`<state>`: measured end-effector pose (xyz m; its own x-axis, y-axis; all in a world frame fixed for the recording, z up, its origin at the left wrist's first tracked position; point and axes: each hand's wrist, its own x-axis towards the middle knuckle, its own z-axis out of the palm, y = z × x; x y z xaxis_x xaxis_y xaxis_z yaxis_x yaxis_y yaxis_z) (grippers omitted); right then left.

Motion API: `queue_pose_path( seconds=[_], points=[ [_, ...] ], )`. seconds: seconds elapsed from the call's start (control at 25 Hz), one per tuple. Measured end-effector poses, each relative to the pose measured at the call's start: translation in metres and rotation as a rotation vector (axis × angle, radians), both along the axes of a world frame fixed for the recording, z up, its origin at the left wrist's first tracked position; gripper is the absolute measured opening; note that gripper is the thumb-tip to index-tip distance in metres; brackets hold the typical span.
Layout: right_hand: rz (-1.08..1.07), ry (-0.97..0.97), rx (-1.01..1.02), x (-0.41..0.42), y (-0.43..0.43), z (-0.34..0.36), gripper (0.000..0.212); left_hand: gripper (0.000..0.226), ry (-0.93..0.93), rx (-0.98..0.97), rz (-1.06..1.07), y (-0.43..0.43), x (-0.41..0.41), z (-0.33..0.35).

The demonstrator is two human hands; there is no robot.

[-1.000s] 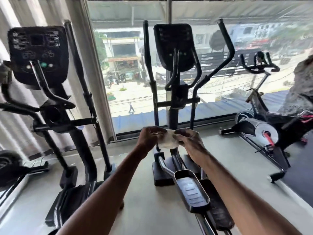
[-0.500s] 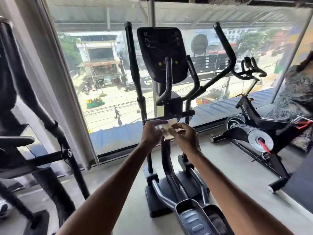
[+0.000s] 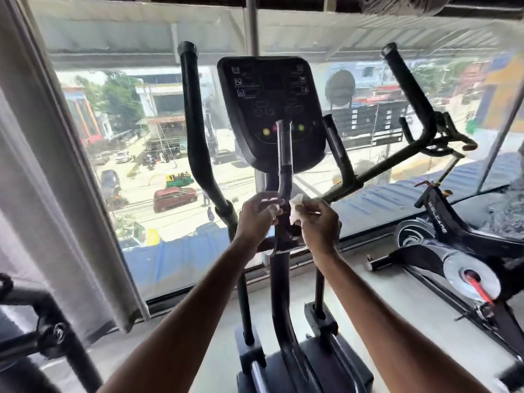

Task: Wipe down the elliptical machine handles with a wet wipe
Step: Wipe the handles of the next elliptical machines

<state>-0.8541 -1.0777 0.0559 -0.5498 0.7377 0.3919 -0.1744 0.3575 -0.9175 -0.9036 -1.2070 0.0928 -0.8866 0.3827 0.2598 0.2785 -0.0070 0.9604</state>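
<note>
Above the wet wipe [image 3: 296, 211], pinched in the right hand [image 3: 319, 224], the upright handle [image 3: 285, 157] was seen, grasp of the left hand [image 3: 258, 215] unclear

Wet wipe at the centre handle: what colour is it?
The wet wipe is white, pinched by the right hand; head view shows it best.
</note>
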Motion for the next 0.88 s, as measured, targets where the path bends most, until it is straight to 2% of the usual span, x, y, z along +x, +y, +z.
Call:
queue_pose_path(
  seconds=[0.08, 0.2, 0.36, 0.52, 0.68, 0.8, 0.88],
  points=[
    [-0.041, -0.001, 0.027, -0.023, 0.009, 0.005, 0.009, 0.022, 0.008, -0.013, 0.057, 0.014, -0.018, 0.004],
    [-0.099, 0.021, 0.086, -0.066, 0.028, 0.015, 0.011, 0.029, 0.011, -0.027, 0.085, 0.037, -0.057, 0.008],
    [-0.105, 0.072, 0.118, -0.115, 0.045, 0.023, 0.012, 0.016, -0.039, 0.049, 0.029, 0.056, -0.110, 0.011],
    [-0.226, 0.207, 0.400, -0.132, 0.039, 0.016, 0.017, 0.011, -0.092, 0.105, -0.076, 0.080, -0.148, 0.006],
    [-0.329, 0.232, 0.517, -0.159, 0.049, 0.046, 0.015, 0.021, -0.258, 0.151, -0.203, 0.099, -0.174, 0.002],
    [-0.370, 0.172, 0.688, -0.170, 0.053, 0.062, 0.018, 0.027, -0.320, 0.177, -0.218, 0.109, -0.182, 0.006],
    [-0.398, 0.146, 0.727, -0.175, 0.054, 0.065, 0.021, 0.035, -0.325, 0.178, -0.243, 0.114, -0.184, 0.007]
  ],
)
